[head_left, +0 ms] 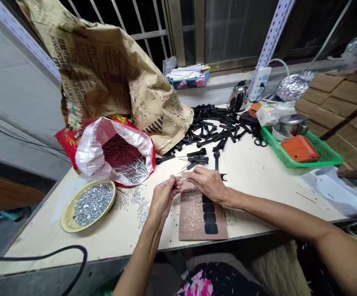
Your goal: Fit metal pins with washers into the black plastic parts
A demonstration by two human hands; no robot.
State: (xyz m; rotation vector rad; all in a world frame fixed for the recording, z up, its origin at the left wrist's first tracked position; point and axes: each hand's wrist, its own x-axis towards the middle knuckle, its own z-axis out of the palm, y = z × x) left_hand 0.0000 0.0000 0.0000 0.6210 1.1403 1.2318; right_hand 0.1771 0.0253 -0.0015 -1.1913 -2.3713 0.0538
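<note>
My left hand (166, 193) is closed, thumb and fingertips pinching one end of a thin silvery metal rod (183, 179). At the rod's other end, the fingers of my right hand (209, 183) are closed around it; most of the rod is hidden. Both hands are over a brownish-pink board (192, 224) with a column of black squares. Just beyond them lie a few loose thin rods and black plastic pieces (196, 154). A black piece with a forked end (223, 177) lies partly behind my right hand.
A yellow bowl (65, 222) of small metal pieces stands left, near scattered ones (143, 209). Behind it, a red-and-white bag (87, 150) holds many thin rods beside a large paper sack (110, 70). Black parts (209, 119) are heaped at the back. A green basket (329, 158) and cartons (344, 98) stand right.
</note>
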